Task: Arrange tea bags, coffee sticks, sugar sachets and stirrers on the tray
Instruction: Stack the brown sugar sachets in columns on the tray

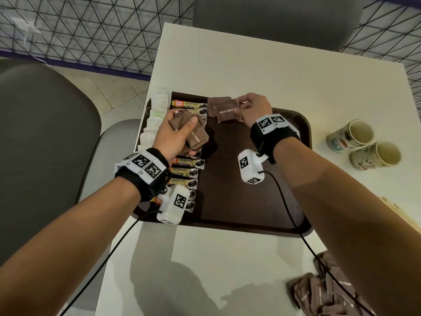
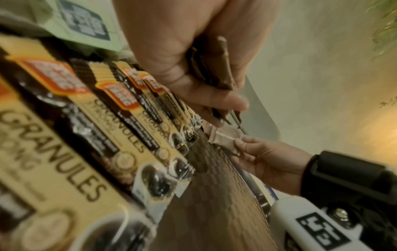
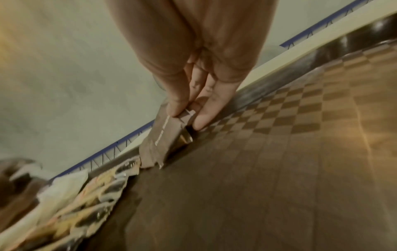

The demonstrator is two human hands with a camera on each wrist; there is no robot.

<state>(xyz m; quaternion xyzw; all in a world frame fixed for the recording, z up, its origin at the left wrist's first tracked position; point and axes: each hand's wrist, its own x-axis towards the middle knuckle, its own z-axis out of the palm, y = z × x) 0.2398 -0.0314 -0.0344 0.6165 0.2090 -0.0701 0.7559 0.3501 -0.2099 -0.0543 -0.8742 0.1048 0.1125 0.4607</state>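
Observation:
A dark brown tray (image 1: 255, 201) lies on the white table. Along its left side run white tea bags (image 1: 152, 124) and a column of coffee sticks (image 1: 185, 169) marked GRANULES. My left hand (image 1: 176, 135) hovers over that column and grips a bunch of brown sugar sachets (image 1: 193, 133). At the tray's far edge my right hand (image 1: 248, 109) pinches one brown sugar sachet (image 1: 225, 112), set beside others lying there. The right wrist view shows thumb and fingers (image 3: 178, 105) holding that sachet (image 3: 163, 135) by its end, against the tray's far rim.
Two paper cups (image 1: 364, 144) stand on the table right of the tray. A heap of loose brown sugar sachets (image 1: 319, 293) lies at the near right under my forearm. Grey chairs (image 1: 45, 144) stand left of the table. Wrist camera cables trail over the tray's near edge.

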